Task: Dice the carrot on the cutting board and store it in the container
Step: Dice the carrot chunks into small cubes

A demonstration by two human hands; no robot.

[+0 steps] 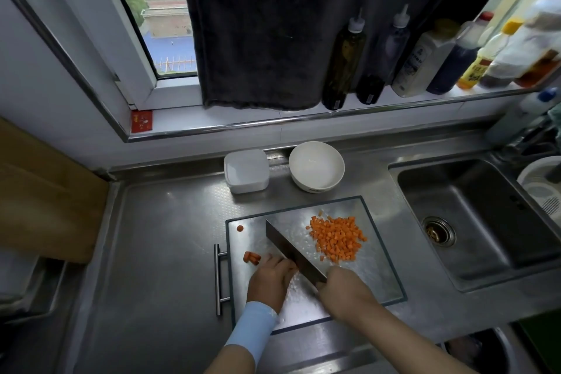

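Note:
A steel cutting board [373, 276] lies on the counter. A heap of diced carrot [337, 238] sits on its far right part. A short carrot piece [251, 257] lies at the board's left edge, and one round slice [240, 228] lies near the far left corner. My right hand [344, 288] grips the handle of a cleaver [291, 247], whose blade angles across the board. My left hand [270, 279] rests on the board beside the blade, its fingers curled near the carrot piece. A lidded plastic container [246, 171] stands behind the board.
A white bowl [316, 165] stands next to the container. The sink [473, 215] lies to the right, with a strainer basket [543, 188] at its far edge. Bottles [344, 61] line the windowsill. A wooden board [42, 200] leans at the left.

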